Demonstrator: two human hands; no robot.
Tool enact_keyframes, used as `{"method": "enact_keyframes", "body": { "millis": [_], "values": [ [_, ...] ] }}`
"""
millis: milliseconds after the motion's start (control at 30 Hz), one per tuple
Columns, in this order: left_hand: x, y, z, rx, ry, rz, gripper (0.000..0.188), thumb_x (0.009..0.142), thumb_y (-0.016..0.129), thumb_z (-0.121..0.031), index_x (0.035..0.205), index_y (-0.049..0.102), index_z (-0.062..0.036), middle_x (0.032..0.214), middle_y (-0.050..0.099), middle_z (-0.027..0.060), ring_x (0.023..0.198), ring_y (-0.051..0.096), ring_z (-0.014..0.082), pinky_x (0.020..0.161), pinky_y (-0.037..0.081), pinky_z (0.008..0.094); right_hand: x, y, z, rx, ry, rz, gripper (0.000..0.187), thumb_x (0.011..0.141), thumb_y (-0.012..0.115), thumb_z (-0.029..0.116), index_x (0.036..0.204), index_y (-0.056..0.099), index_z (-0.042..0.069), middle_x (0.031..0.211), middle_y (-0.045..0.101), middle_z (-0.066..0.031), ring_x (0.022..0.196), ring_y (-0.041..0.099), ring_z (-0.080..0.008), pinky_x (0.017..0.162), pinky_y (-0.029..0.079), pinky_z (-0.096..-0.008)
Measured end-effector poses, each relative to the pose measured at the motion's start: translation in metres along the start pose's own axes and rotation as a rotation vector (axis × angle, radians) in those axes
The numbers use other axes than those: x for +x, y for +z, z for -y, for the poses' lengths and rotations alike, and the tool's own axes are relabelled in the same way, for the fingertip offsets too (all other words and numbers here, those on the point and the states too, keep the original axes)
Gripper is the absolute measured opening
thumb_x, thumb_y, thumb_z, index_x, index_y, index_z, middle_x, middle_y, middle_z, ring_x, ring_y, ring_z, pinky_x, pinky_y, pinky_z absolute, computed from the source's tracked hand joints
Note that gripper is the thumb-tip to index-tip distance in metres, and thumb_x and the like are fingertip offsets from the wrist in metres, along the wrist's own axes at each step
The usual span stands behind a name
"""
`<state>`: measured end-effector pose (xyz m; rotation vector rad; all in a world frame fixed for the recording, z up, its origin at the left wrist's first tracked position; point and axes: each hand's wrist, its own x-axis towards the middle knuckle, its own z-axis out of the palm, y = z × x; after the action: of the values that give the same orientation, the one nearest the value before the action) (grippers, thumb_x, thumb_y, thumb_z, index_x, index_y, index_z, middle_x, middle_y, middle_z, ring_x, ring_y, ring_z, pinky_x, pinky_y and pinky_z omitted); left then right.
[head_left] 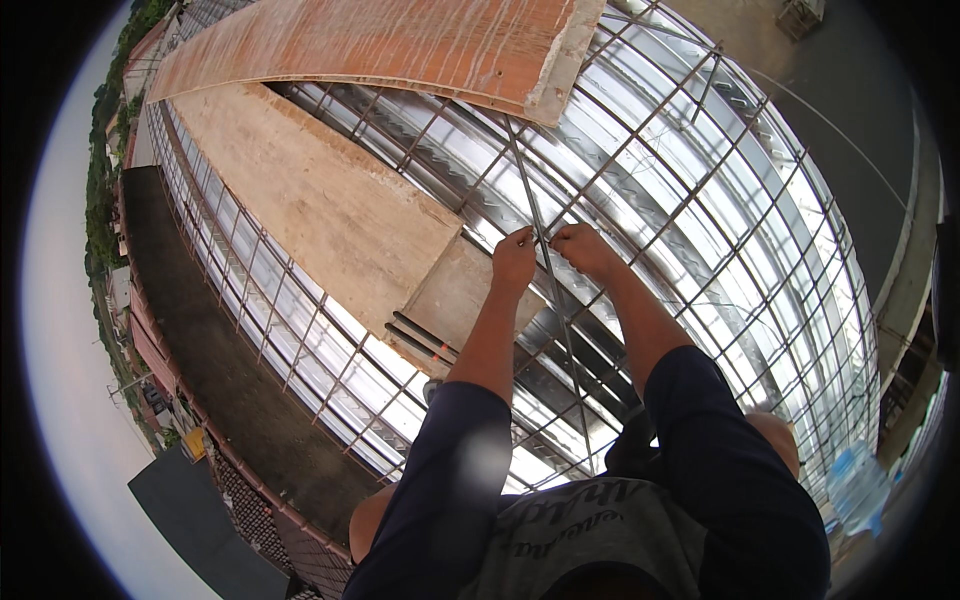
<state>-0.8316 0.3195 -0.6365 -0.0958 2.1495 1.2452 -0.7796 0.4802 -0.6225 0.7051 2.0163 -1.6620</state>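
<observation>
My left hand [514,262] and my right hand [592,254] meet over a steel reinforcing bar [530,180], close to where it crosses other bars. The fingers of both hands are pinched together, one hand on each side of the bar. Whatever sits between the fingertips is too small to make out. Beneath the bars lies shiny corrugated metal decking [640,150]. To the left of my left forearm, two parallel black handles with orange marks [422,335] rest on the end of a plywood board.
A pale plywood board [320,190] lies over the bar grid on the left. A reddish plywood sheet [380,45] spans the far side. A dark concrete ledge [230,320] runs along the left edge. At lower right stands a clear blue water jug [858,488].
</observation>
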Motion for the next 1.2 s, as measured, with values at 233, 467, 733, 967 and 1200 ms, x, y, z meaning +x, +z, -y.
{"method": "enact_keyframes", "body": {
  "millis": [233, 467, 733, 967, 1200],
  "values": [
    [-0.022, 0.003, -0.012, -0.195, -0.105, 0.045, 0.045, 0.084, 0.043, -0.004, 0.128, 0.055, -0.0025, 0.074, 0.062, 0.0048, 0.058, 0.053, 0.0089, 0.051, 0.044, 0.0248, -0.005, -0.005, 0.007, 0.265, 0.175, 0.099, 0.018, 0.080, 0.060, 0.018, 0.082, 0.063, 0.000, 0.059, 0.046, -0.0008, 0.046, 0.040, -0.0094, 0.040, 0.030, -0.0262],
    [-0.032, 0.015, 0.010, -0.146, 0.050, 0.046, 0.053, 0.085, 0.039, 0.003, 0.136, 0.048, -0.0067, 0.099, 0.065, 0.0121, 0.070, 0.059, 0.0106, 0.063, 0.050, 0.0258, 0.004, -0.008, 0.020, 0.247, 0.231, 0.143, 0.014, 0.077, 0.060, 0.015, 0.073, 0.059, 0.002, 0.058, 0.045, -0.0014, 0.043, 0.038, -0.0083, 0.038, 0.028, -0.0260],
    [-0.032, 0.016, 0.015, 0.141, 0.281, -0.013, 0.054, 0.084, 0.041, 0.003, 0.136, 0.046, -0.0076, 0.131, 0.053, 0.0140, 0.091, 0.063, 0.0172, 0.073, 0.054, 0.0287, 0.003, -0.019, 0.043, -0.680, -0.368, 0.192, 0.019, 0.072, 0.058, 0.015, 0.072, 0.062, -0.003, 0.072, 0.063, -0.0193, 0.064, 0.061, -0.0296, 0.061, 0.048, -0.0403],
    [-0.036, 0.004, -0.020, -0.069, 0.015, 0.081, 0.051, 0.079, 0.044, 0.000, 0.129, 0.055, -0.0068, 0.109, 0.060, 0.0126, 0.072, 0.065, 0.0183, 0.068, 0.053, 0.0291, 0.022, -0.015, 0.058, -0.588, -0.363, 0.106, 0.020, 0.077, 0.055, 0.016, 0.078, 0.068, 0.002, 0.091, 0.065, -0.0199, 0.091, 0.062, -0.0360, 0.080, 0.050, -0.0443],
    [-0.037, 0.009, -0.015, -0.055, -0.010, 0.038, 0.049, 0.081, 0.043, 0.000, 0.128, 0.055, -0.0068, 0.108, 0.059, 0.0110, 0.078, 0.065, 0.0190, 0.072, 0.052, 0.0294, 0.019, -0.005, 0.055, -0.722, 0.031, -0.149, 0.020, 0.082, 0.053, 0.017, 0.087, 0.069, 0.005, 0.096, 0.066, -0.0174, 0.099, 0.062, -0.0330, 0.083, 0.050, -0.0442]
  ]
}}
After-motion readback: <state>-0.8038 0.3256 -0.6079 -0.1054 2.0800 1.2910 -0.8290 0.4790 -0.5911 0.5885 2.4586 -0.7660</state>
